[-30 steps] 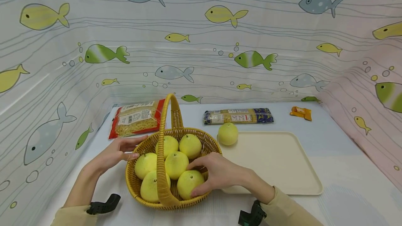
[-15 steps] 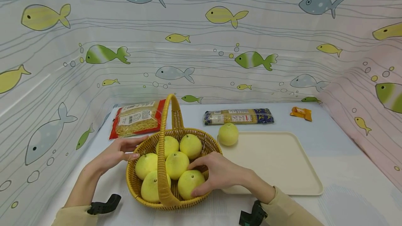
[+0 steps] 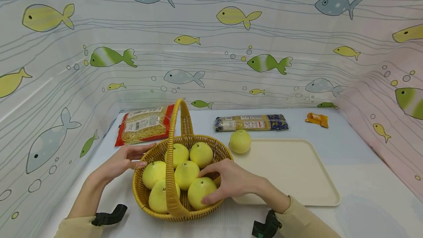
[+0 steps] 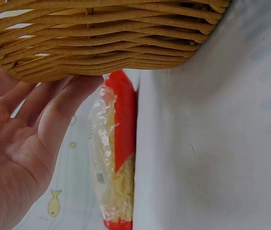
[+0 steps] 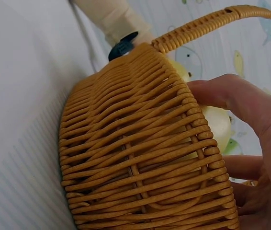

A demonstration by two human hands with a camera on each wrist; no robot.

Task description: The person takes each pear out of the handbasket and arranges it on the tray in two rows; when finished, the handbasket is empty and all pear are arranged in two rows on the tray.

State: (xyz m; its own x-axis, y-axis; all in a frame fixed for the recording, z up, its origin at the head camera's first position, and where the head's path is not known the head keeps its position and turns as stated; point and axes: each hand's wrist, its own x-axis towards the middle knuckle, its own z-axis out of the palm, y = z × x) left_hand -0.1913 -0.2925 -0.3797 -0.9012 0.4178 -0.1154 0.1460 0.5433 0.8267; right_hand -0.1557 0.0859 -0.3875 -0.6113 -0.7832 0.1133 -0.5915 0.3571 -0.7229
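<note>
A woven yellow basket (image 3: 142, 190) with a tall handle (image 3: 170, 164) stands on the white table and holds several yellow fruits. My right hand (image 3: 228, 183) reaches over the basket's right rim and grips the front right fruit (image 3: 199, 192), thumb and fingers curled round it. The basket's wicker wall (image 5: 140, 158) fills the right wrist view, where a bit of the fruit (image 5: 217, 122) shows under my thumb. My left hand (image 3: 123, 161) rests with straight fingers against the basket's left side (image 4: 102, 38). One more yellow fruit (image 3: 240, 141) sits on the far left corner of a cream tray (image 3: 297, 172).
A red-edged bag of noodles (image 3: 143, 125) lies behind the basket on the left, also visible as the noodle bag (image 4: 114, 158) in the left wrist view. A long pasta packet (image 3: 251, 122) and a small orange packet (image 3: 316, 119) lie at the back. Fish-print cloth walls surround the table.
My right hand has lifted the front right fruit slightly and turned it in the basket. My left hand and the basket stay put.
</note>
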